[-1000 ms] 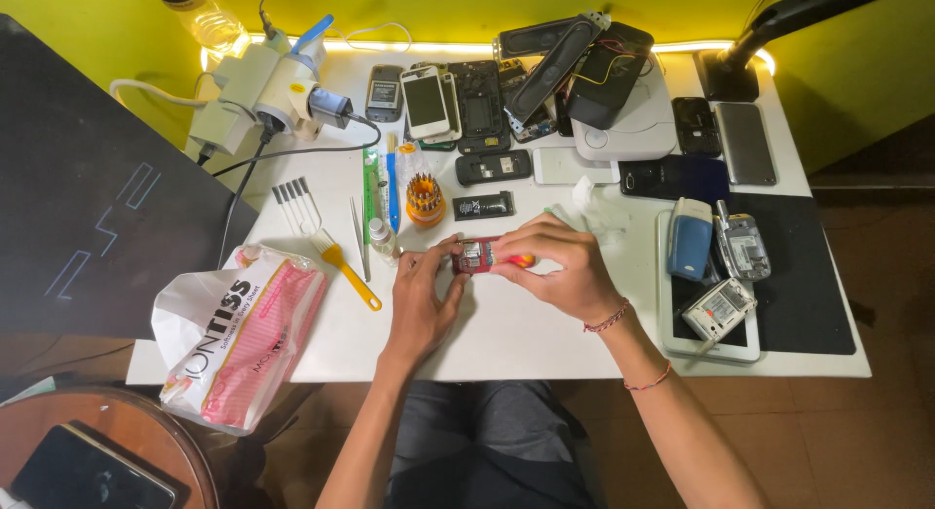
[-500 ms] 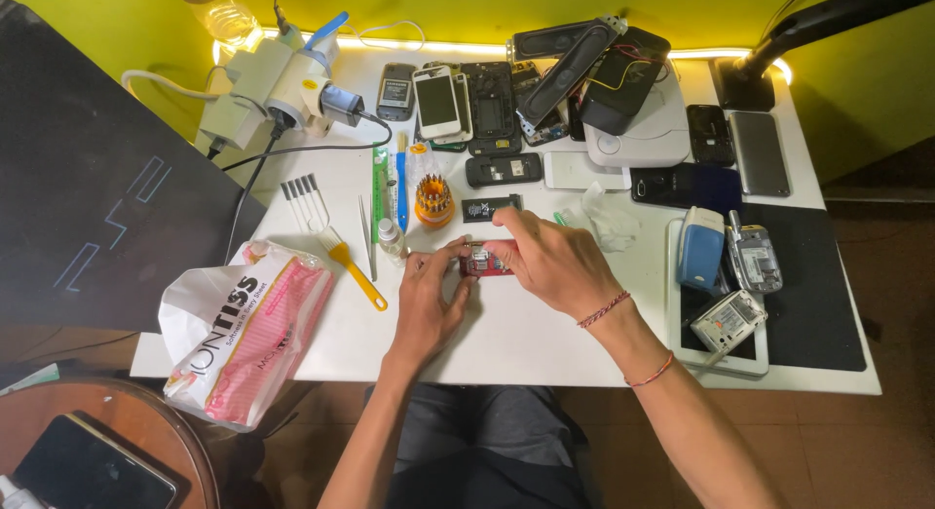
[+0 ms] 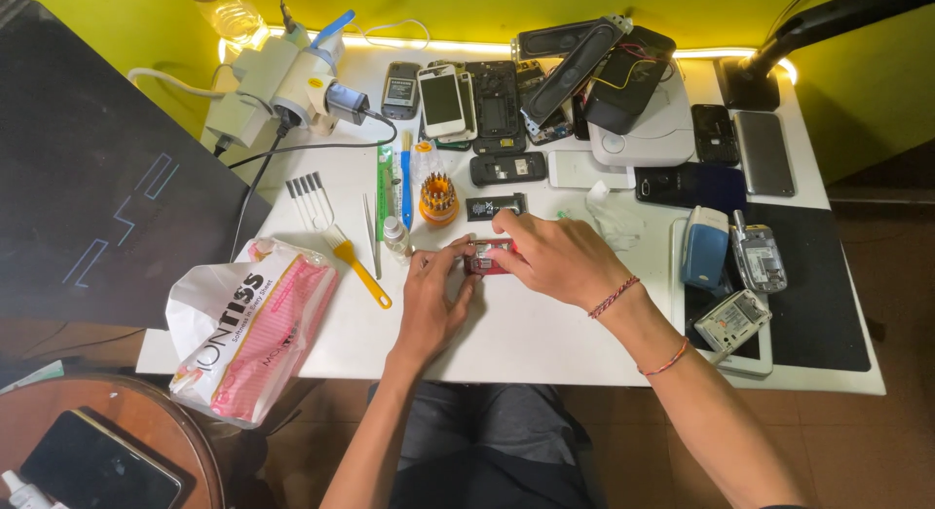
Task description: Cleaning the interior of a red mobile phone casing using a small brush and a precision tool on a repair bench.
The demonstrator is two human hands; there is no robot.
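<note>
A small red phone (image 3: 486,257) lies on the white table (image 3: 545,339) near its middle. My left hand (image 3: 433,300) grips the phone's left end with thumb and fingers. My right hand (image 3: 560,259) covers its right end from above, fingers curled on it. Much of the phone is hidden under both hands. A small black part (image 3: 495,207) lies just behind the hands, and a small clear bottle (image 3: 394,239) stands left of them.
An orange screwdriver-bit holder (image 3: 438,199), tweezers and a yellow-handled brush (image 3: 336,238) lie to the left. A white and pink plastic bag (image 3: 248,324) hangs off the front left edge. Several phones and parts crowd the back and right, with a black mat (image 3: 823,295).
The view has shifted slightly. Both hands stay on the red phone, with my right hand now lying flatter over it.
</note>
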